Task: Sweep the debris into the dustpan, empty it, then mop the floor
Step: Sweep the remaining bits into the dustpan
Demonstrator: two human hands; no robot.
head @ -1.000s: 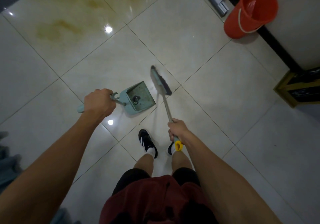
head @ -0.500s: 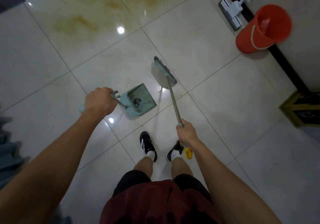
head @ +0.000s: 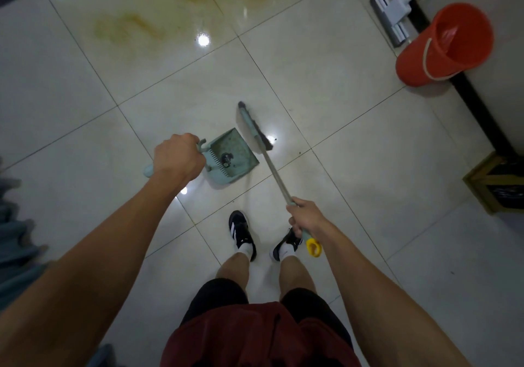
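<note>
My left hand (head: 178,157) grips the handle of a pale green dustpan (head: 235,160) that lies on the tiled floor with a dark bit of debris (head: 226,160) inside it. My right hand (head: 304,219) grips the broom (head: 253,128) near its yellow end cap (head: 313,247). The broom head rests at the dustpan's open right edge. Small dark specks (head: 274,139) lie on the tile just right of the broom head. Brownish stains (head: 127,24) mark the floor farther ahead.
A flat mop (head: 392,17) and an orange bucket (head: 445,46) stand against the wall at the upper right. A wooden-framed box (head: 494,182) sits at the right edge. My two feet in black shoes (head: 241,233) stand below the dustpan. Grey-blue fabric (head: 14,233) shows at the left.
The broom head has come back toward the dustpan and now sits at its open edge. My view has shifted, so the bucket and mop appear lower. My left hand keeps holding the dustpan.
</note>
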